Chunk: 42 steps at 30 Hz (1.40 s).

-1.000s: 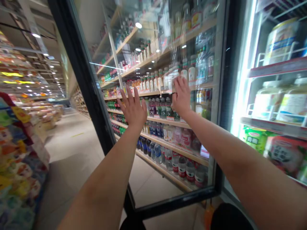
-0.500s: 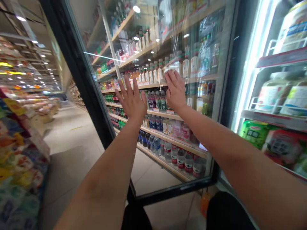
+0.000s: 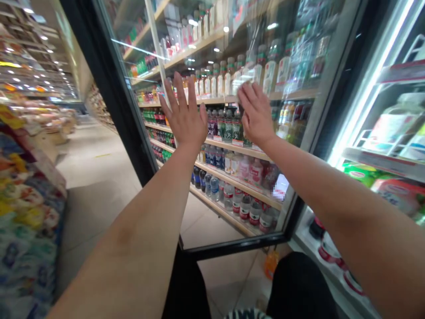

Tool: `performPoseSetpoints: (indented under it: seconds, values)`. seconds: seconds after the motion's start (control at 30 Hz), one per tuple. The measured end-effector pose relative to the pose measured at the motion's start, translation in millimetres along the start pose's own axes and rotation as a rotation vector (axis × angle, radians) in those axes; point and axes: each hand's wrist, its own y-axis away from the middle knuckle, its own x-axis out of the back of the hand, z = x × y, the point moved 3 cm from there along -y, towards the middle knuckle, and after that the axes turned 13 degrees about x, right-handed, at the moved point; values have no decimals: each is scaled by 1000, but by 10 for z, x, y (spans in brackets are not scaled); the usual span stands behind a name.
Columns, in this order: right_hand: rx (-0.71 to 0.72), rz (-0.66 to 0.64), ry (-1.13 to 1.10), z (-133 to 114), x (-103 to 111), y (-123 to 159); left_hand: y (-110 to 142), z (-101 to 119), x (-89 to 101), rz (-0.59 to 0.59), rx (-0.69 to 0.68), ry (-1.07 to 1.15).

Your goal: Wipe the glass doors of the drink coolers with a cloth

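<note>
A large glass door in a black frame stands swung open in front of me. My left hand is stretched out towards its pane, palm forward and fingers spread, and appears to rest flat on the glass. To the right of it, my right hand is also at the pane, its fingers bent and pressed together. Whatever may lie under those fingertips is hidden. Through the glass show shelves with rows of drink bottles, some with pale labels.
A lit cooler with a wire-fronted shelf of bottles and packs is at the right. Colourful bagged goods are stacked on the left beside the tiled aisle. Something orange is low down by my knee.
My right hand has shifted slightly right across the pane, and my left hand appears a little higher. The view has tilted downward, showing more of my legs. Both hands keep their shape.
</note>
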Motion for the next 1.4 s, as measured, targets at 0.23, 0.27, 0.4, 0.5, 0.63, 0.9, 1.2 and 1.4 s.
performPoseSetpoints:
  seconds: [0.23,0.27,0.4,0.5,0.63,0.9,1.2,1.4]
  values:
    - [243,-149,-48,38,61,21,-35,-87,-146,-25,-9,68]
    - [216,-147,-45,70,69,-24,-42,-105,-155,14,-16,72]
    - [10,-33,-11,10,36,-161,-41,-137,-166,77,-34,-37]
    - [-126,27,-27,-213,-42,-217,-26,-153,-163,76,-45,-90]
    - [-210,23,-104,-483,-102,-331,50,-135,-185,-100,-329,-62]
    - [-134,36,-405,-491,59,-447,142,-111,-230,-382,-520,-56]
    - [-94,35,-292,-219,398,-395,198,-111,-124,-259,-599,-33]
    - [-166,-134,139,96,346,-31,215,69,-45,-191,-559,-24]
